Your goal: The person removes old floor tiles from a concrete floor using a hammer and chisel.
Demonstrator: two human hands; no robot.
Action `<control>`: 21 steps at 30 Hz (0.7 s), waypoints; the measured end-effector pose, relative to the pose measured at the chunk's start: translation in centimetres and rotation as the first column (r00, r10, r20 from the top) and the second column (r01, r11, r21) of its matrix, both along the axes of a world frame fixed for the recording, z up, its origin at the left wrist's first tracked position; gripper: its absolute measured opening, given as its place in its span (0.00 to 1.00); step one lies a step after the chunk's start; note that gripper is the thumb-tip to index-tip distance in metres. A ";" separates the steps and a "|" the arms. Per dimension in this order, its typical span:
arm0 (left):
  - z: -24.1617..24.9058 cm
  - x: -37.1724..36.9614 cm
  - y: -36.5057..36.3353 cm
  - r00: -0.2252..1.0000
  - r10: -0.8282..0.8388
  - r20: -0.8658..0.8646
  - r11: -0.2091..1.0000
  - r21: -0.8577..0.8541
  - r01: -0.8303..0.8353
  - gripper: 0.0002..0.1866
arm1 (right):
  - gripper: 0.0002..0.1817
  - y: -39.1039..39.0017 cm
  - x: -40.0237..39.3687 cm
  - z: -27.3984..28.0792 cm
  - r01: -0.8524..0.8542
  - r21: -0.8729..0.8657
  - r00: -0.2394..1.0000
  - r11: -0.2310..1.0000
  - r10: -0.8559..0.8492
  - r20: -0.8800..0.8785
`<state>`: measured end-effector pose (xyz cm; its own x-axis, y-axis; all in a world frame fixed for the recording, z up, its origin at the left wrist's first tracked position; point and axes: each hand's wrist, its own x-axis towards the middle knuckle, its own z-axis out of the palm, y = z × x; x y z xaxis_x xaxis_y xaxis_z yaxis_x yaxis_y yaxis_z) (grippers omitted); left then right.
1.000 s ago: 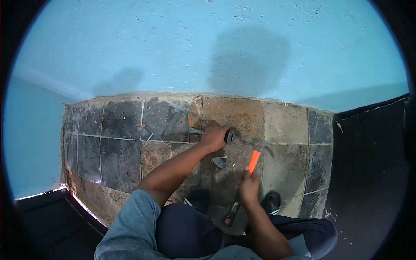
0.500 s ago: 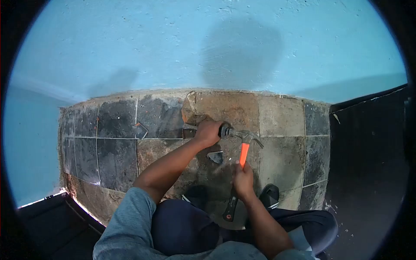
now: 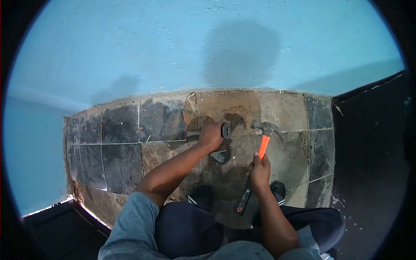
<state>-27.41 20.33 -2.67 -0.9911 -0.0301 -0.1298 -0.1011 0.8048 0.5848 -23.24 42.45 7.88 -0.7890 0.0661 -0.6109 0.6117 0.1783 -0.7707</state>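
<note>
My left hand point(image 3: 211, 137) is closed round a chisel point(image 3: 225, 131) lying nearly level. Its dark butt end sticks out to the right of my fist, and the blade points left at the broken right edge of a dark floor tile point(image 3: 162, 119). In my right hand point(image 3: 260, 174) is a claw hammer point(image 3: 264, 147) with an orange and black handle. The hammer's head is to the right of the chisel, apart from it. A loose tile shard point(image 3: 219, 156) rests just below my left hand.
A light blue wall point(image 3: 164, 47) rises behind the floor. Bare, brown-stained floor point(image 3: 225, 104) shows where tiles are off. Another broken piece point(image 3: 145, 134) lies on the tiles to the left. A dark panel point(image 3: 368, 164) stands at the right; my shoes point(image 3: 277, 190) are close below.
The hammer has swung away to the right from the chisel's butt end, where its head was before. My left hand keeps its hold on the chisel. The view has shifted slightly.
</note>
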 end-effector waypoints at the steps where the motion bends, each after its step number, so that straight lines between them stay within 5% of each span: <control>1: 0.3 0.0 0.3 1.000 0.025 0.006 1.000 -0.015 -0.025 0.20 | 0.14 0.0 0.1 -0.3 -0.007 -0.003 1.000 1.000 0.007 -0.014; 11: 0.5 0.1 0.8 0.964 -0.061 0.258 0.988 -0.119 0.094 0.33 | 0.15 1.0 -1.5 0.9 0.048 -0.007 0.996 0.999 -0.049 -0.069; 14: -1.2 -0.4 0.8 0.988 -0.022 0.154 0.985 -0.164 0.047 0.35 | 0.18 0.9 0.6 -2.8 -0.174 0.488 0.930 0.855 0.305 -0.203; 18: -1.3 -0.8 0.8 0.984 -0.020 0.176 0.982 -0.180 0.052 0.35 | 0.19 0.8 1.1 -3.1 -0.326 0.319 0.941 0.890 0.338 0.019; 21: -1.8 -1.0 0.6 0.980 -0.041 0.193 0.983 -0.167 0.074 0.35 | 0.16 1.7 -0.1 -3.6 -0.156 0.192 0.988 0.969 0.154 0.025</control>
<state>-28.41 20.93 -4.42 -0.9502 -0.0121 -0.3113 -0.1463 0.8994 0.4118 -23.39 44.20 4.32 -0.7930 0.0606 -0.6061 0.5720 0.4165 -0.7067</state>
